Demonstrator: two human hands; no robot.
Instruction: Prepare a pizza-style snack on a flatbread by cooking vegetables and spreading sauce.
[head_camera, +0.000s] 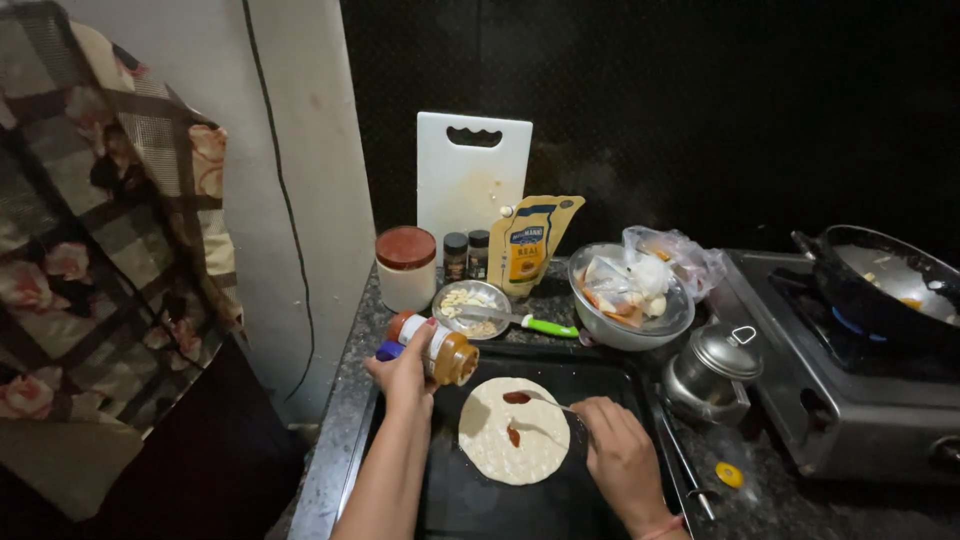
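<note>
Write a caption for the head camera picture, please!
Left hand tilts a sauce jar; right hand spoons sauce onto flatbread.

The pan (885, 280) is cut off by the right edge; jar (435, 350) contents unclear.
</note>
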